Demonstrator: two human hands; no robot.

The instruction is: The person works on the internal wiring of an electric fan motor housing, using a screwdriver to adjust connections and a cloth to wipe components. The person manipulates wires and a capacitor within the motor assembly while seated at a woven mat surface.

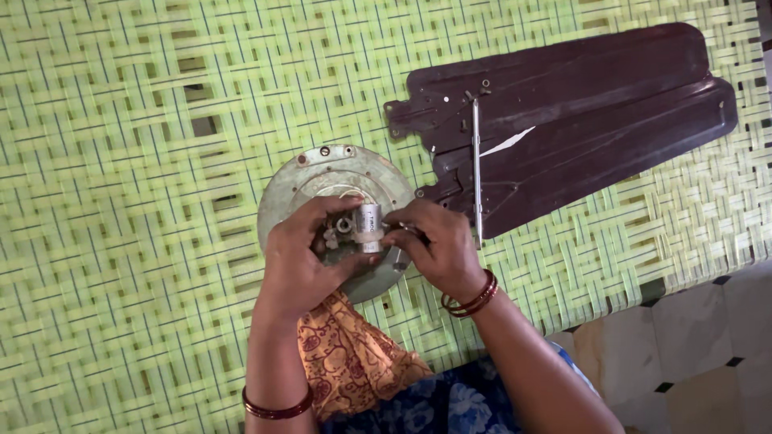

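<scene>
Two hands work at the fan motor (338, 189) on the woven cot (121, 241). Left hand (299, 261) steadies the hub; right hand (434, 249) pinches the small cylinder (368, 227) at its centre. Blades (563, 120) lie detached beside it, so the fan is already apart.

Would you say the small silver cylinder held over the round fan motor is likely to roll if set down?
Probably: the small silver cylinder looks smooth and round, so it may roll. The woven green mat would likely check it. It seems light, pinched by fingertips.
</scene>
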